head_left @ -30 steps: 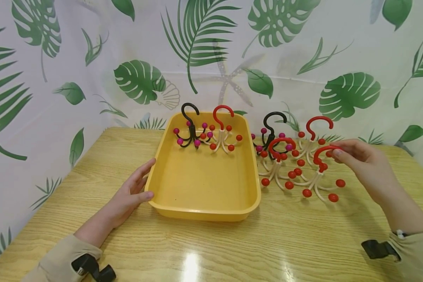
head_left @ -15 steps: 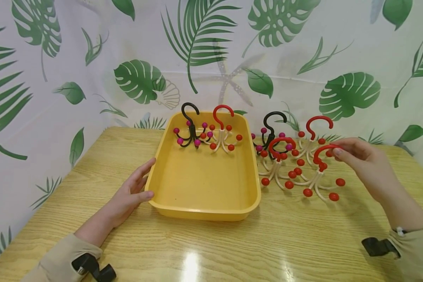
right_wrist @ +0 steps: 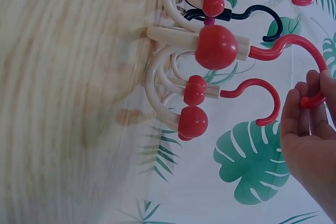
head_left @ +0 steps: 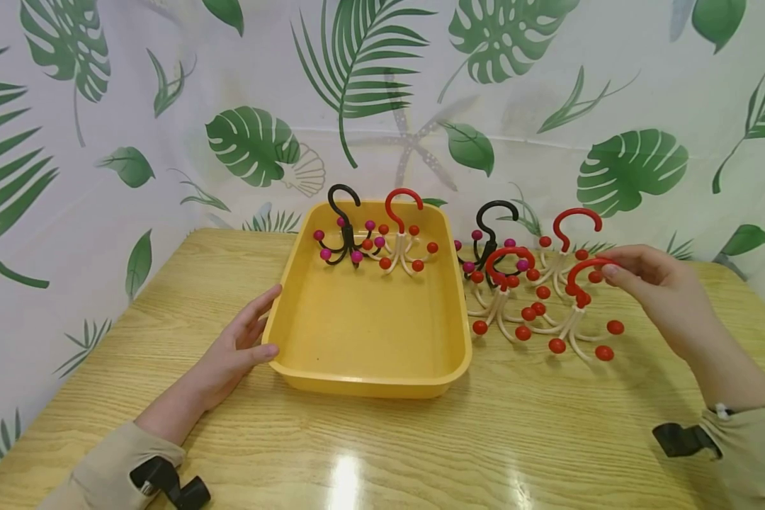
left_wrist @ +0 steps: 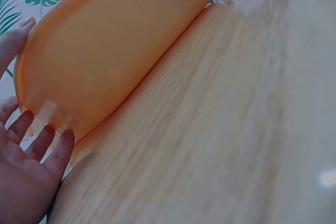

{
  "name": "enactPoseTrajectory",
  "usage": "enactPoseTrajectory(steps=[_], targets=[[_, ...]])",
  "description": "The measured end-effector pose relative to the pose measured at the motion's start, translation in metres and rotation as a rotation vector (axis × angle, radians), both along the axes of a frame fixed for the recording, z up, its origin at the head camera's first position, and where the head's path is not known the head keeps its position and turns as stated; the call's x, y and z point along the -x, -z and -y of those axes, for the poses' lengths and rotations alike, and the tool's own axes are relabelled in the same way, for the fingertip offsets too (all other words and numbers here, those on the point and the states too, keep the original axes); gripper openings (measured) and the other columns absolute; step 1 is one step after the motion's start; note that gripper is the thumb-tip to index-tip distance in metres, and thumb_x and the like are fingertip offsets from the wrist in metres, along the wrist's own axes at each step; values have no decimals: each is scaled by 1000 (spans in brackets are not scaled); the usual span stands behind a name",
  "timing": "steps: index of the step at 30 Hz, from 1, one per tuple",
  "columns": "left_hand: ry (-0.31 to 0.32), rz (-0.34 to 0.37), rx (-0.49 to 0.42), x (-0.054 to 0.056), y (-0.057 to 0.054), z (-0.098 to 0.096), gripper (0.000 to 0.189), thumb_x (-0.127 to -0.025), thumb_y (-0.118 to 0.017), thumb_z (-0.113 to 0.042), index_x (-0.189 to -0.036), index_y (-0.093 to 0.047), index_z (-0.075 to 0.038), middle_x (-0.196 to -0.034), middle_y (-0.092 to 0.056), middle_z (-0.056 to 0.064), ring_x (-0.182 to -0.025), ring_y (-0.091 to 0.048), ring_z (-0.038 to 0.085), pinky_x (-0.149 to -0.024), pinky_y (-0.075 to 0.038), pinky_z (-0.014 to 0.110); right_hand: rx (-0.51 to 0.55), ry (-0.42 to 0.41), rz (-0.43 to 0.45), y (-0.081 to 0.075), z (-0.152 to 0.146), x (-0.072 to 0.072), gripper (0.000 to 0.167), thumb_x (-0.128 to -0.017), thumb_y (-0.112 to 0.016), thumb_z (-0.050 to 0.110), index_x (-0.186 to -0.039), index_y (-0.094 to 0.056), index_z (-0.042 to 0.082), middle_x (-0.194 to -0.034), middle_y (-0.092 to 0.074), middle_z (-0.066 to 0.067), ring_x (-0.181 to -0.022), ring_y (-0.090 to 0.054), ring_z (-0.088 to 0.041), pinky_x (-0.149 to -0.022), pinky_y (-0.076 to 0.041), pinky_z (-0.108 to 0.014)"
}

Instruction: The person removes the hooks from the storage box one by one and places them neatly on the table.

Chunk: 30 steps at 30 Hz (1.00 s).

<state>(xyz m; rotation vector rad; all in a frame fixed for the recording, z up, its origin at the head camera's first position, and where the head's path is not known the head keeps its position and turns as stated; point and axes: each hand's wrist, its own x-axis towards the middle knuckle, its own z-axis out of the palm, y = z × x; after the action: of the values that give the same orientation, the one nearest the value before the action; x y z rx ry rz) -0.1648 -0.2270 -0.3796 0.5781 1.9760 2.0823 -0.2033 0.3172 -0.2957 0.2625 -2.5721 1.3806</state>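
While your left grip (head_left: 232,354) rests, fingers apart, against the left rim of the yellow tray (head_left: 363,340), your right grip (head_left: 666,304) is clamped, thumb to fingers, on the tip of a red hook (right_wrist: 300,39). The pale hanger (head_left: 572,324) below this hook is left of that grip and right of the tray; whether it touches the table (head_left: 548,432), you cannot tell.

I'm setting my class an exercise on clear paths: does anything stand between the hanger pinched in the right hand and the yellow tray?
Yes: another red-hooked hanger stands directly between the held hanger and the yellow tray. A black-hooked hanger stands farther back beside the tray. The space above looks clear.
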Motion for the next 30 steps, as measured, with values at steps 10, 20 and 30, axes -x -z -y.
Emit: enactPoseTrajectory(steps=[10,20,30], targets=[[10,-4,-4,1,0,-1,78,-92,-60,-5,-154,-15,-18,-158,-3,8,-141,-12,34,-98,-38,23,6,-6,7,1,-2,-4,32,-96,-59,17,-127,-57,10,-105,-61,17,-95,-56,1,-79,-40,-8],[8,-1,-1,1,-1,0,78,-92,-60,-7,-154,-15,-19,-158,-2,7,-142,-11,34,-98,-38,23,42,48,-55,-14,16,-7,40,-96,-58,18,-135,-51,12,-129,-48,6,-119,-46,-10,-82,-42,-8],[11,-3,2,1,0,0,78,-92,-59,-6,-155,-15,-19,-159,-1,6,-142,-9,34,-99,-37,22,195,17,-198,-46,67,-6,37,-92,-63,9,-128,-59,8,-127,-53,0,-124,-47,-18,-88,-42,-11]])
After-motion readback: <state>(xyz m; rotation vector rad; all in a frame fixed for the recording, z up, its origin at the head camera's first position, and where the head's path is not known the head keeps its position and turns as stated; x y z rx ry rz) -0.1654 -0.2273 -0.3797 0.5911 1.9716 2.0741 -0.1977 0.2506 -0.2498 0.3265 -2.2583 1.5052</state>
